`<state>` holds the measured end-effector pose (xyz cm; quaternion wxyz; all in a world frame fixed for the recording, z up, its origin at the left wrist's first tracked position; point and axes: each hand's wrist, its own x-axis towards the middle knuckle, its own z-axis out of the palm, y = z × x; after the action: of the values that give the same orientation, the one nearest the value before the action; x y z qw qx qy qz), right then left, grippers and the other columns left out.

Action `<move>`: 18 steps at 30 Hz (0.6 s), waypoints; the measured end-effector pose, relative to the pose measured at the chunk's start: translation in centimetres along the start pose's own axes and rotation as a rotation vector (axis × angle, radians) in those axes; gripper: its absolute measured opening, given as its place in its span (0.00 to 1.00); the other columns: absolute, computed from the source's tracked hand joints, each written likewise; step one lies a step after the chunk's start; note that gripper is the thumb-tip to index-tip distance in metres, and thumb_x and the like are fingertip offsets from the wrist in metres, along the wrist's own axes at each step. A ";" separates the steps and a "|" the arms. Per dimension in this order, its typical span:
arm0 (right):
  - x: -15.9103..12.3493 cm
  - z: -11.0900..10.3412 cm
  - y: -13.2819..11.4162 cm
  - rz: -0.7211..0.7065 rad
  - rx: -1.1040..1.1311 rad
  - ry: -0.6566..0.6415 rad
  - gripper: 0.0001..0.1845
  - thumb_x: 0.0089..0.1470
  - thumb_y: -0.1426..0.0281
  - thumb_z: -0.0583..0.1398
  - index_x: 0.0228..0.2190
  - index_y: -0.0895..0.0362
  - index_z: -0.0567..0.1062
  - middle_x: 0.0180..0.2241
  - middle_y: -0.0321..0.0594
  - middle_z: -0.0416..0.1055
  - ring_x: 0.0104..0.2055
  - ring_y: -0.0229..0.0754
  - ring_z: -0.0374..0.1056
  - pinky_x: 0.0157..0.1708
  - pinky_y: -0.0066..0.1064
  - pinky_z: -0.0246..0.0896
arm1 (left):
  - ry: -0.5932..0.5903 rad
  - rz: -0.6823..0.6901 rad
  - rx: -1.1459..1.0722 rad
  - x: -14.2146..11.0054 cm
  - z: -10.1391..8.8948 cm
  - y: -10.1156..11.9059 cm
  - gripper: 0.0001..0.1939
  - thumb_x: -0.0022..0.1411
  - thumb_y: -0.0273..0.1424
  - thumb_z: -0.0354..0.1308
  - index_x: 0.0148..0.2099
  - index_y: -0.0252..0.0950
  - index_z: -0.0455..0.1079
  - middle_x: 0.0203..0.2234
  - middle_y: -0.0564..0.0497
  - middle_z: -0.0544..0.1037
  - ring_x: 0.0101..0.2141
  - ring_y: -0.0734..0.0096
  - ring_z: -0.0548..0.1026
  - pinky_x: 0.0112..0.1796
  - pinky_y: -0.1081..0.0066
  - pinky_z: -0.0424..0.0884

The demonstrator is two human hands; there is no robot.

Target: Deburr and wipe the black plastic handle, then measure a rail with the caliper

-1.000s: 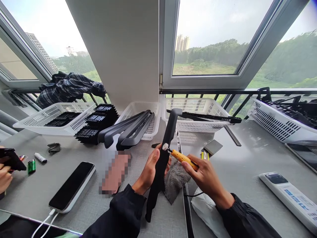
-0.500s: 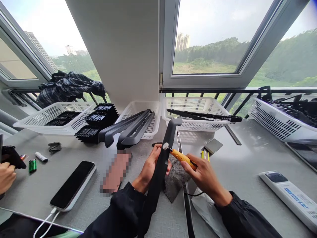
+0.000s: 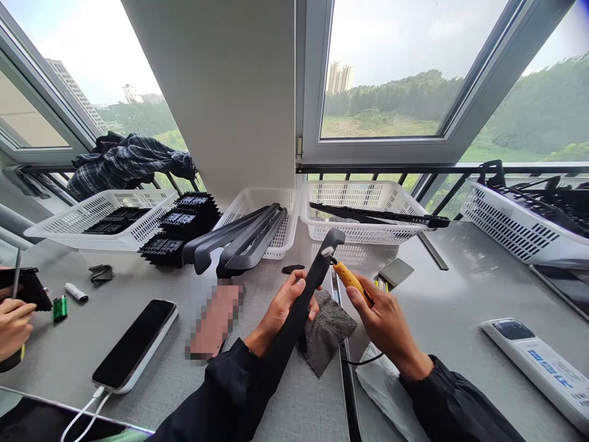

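Observation:
My left hand (image 3: 288,307) is wrapped round a long black plastic trim piece (image 3: 301,313) with a hooked far end, holding it tilted above the table. A yellow pen-shaped rotary tool (image 3: 348,279) is in the grip of my right hand (image 3: 391,322). Its round white tip (image 3: 327,252) is against or just over the trim near the hook; I cannot tell if they touch. A dark grey cloth (image 3: 329,331) lies beneath my hands, and a thin black cable (image 3: 365,361) shows beside my right hand.
Similar trim pieces (image 3: 253,242) lean on a white basket (image 3: 239,199). Another basket (image 3: 363,233) holds black strips. Black parts (image 3: 179,227) are stacked to the left. A phone (image 3: 135,344) lies on the table (image 3: 193,405). Another person's hand (image 3: 13,325) works at far left.
The trim has tilted to the right, its hooked end lower. My right hand has brought the tool's white tip up nearer the hook. At left, the other person's hands have moved further into view.

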<state>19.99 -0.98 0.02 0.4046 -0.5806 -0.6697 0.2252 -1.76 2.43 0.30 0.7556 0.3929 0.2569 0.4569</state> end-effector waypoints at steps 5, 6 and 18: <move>0.0 0.2 0.6 -0.019 0.022 0.077 0.28 0.74 0.54 0.54 0.66 0.55 0.73 0.55 0.47 0.80 0.47 0.50 0.79 0.44 0.34 0.72 | -0.029 0.007 -0.022 0.3 -0.3 -0.6 0.26 0.64 0.52 0.69 0.49 0.40 0.65 0.39 0.52 0.79 0.18 0.79 0.72 0.21 0.75 0.61; 0.0 0.3 0.7 -0.019 0.023 0.099 0.29 0.74 0.54 0.54 0.67 0.55 0.72 0.55 0.47 0.80 0.48 0.50 0.79 0.45 0.35 0.73 | -0.026 0.013 -0.026 0.3 -0.4 -0.6 0.26 0.64 0.52 0.69 0.49 0.40 0.65 0.39 0.52 0.79 0.19 0.79 0.72 0.21 0.75 0.61; -0.1 1.1 1.4 -0.027 0.051 0.197 0.27 0.70 0.56 0.56 0.64 0.54 0.68 0.48 0.48 0.80 0.39 0.48 0.77 0.42 0.39 0.73 | -0.079 -0.047 0.009 -0.1 -0.2 -0.3 0.26 0.65 0.51 0.69 0.50 0.40 0.63 0.39 0.52 0.79 0.20 0.79 0.74 0.22 0.77 0.60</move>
<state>19.94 -0.55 -1.77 0.4860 -0.5804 -0.6286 0.1785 -1.83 2.28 -0.06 0.7740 0.4076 0.2382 0.4219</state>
